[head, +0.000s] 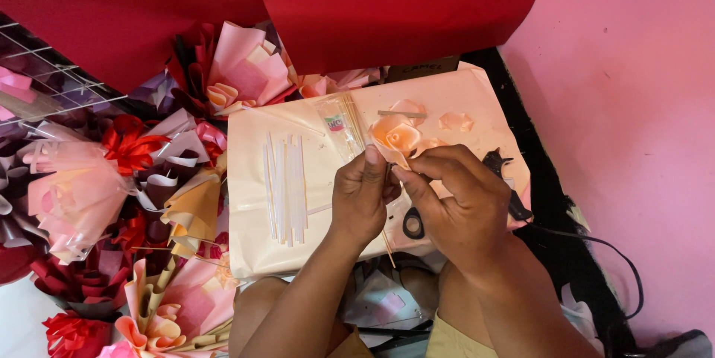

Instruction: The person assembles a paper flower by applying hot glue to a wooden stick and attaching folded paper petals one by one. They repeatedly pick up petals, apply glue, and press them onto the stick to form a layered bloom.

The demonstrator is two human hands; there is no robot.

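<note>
Ribbon rose (pixel 396 134) pinched by both hands' fingers (pixel 370 155), board edge (pixel 232 194) clear

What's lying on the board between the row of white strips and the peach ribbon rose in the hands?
In the head view, a clear plastic packet of thin wooden sticks lies between the white strips and the peach ribbon rose.

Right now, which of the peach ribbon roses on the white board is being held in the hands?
The large rose on the thin stick, pinched by the left hand and right hand. The smaller rose pieces lie loose on the board.
</note>
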